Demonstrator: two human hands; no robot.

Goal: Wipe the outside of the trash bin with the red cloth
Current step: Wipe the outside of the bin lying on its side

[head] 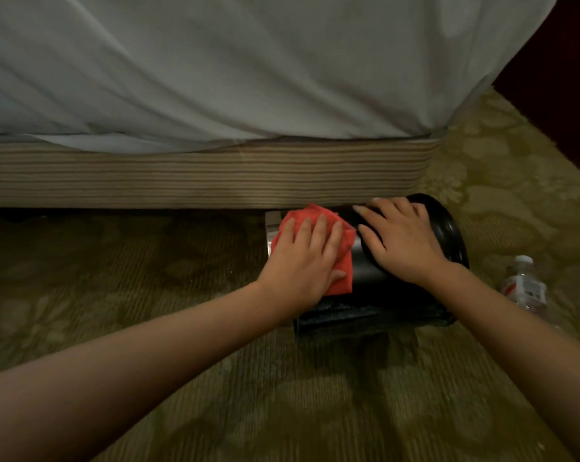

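Cloth [303,215], red, lies flat under left hand [303,261], straight fingers pressing it on bin [368,271]. Bin on its side on carpet [148,295], beside bed [215,78]. Right hand [402,241] rests flat on bin, nothing gripped. Bottle [525,288] far right.

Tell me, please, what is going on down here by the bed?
A person is wiping a trash bin that lies on its side on the carpet beside the bed. The left hand presses the red cloth flat against its side; the right hand rests on it near the rim.
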